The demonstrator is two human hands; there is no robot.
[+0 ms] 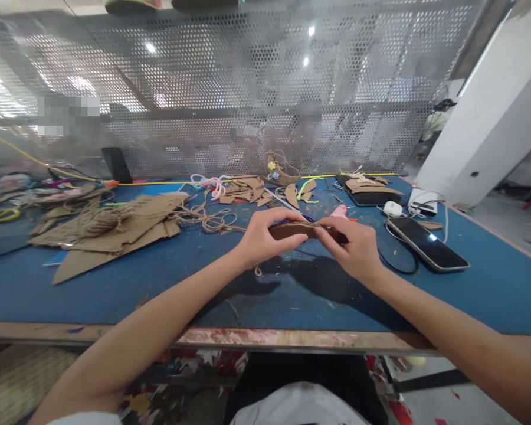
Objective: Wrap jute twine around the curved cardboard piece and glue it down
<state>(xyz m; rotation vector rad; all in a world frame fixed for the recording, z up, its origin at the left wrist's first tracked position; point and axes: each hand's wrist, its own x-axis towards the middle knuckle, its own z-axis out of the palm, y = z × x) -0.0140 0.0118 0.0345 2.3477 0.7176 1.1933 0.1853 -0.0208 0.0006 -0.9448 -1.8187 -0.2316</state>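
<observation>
Both my hands grip a curved brown cardboard piece (287, 230), held edge-on above the blue table (256, 301). My left hand (269, 233) is closed on its left part, thumb below and fingers above. On the right part, my right hand (351, 242) pinches it near the middle, thumb and forefinger together. A thin loop of twine (258, 270) hangs below my left hand. The far side of the cardboard is hidden from me.
Stacked cardboard sheets (124, 221) with a twine bundle (108, 219) lie left. Cardboard scraps (243, 190) and pink pipe cleaners (216, 188) sit at the back. A phone (427, 243), a cable (402, 270) and a white earbud case (393, 208) lie right. A perforated metal screen (248, 88) rises behind.
</observation>
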